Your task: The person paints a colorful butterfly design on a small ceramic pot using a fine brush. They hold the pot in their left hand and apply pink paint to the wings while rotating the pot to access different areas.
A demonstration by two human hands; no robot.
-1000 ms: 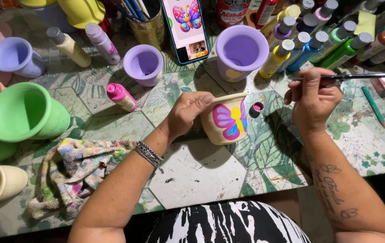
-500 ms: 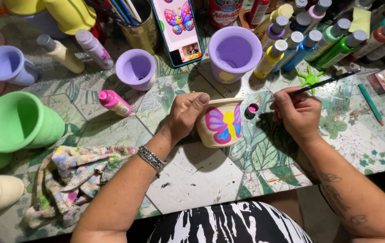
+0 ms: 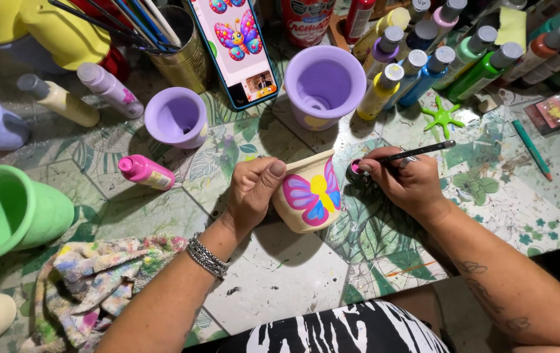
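My left hand point(image 3: 252, 194) grips a small cream pot point(image 3: 310, 193) lying on its side on the table, its face painted with a pink, purple and yellow butterfly. My right hand point(image 3: 408, 184) holds a thin dark paintbrush point(image 3: 417, 151) just right of the pot. The brush tip rests in a small cap of pink paint point(image 3: 356, 169) beside the pot's rim.
A phone point(image 3: 235, 46) showing a butterfly picture leans at the back. Two lilac pots point(image 3: 323, 85) point(image 3: 176, 117), a green pot point(image 3: 8, 212), a pink paint bottle point(image 3: 146, 172), a row of paint bottles point(image 3: 424, 65), a can of brushes point(image 3: 172, 39) and a stained rag point(image 3: 90, 281) surround the work.
My right hand has come down and left from above the table, bringing the brush tip into the pink paint cap. My left hand keeps its hold on the pot.
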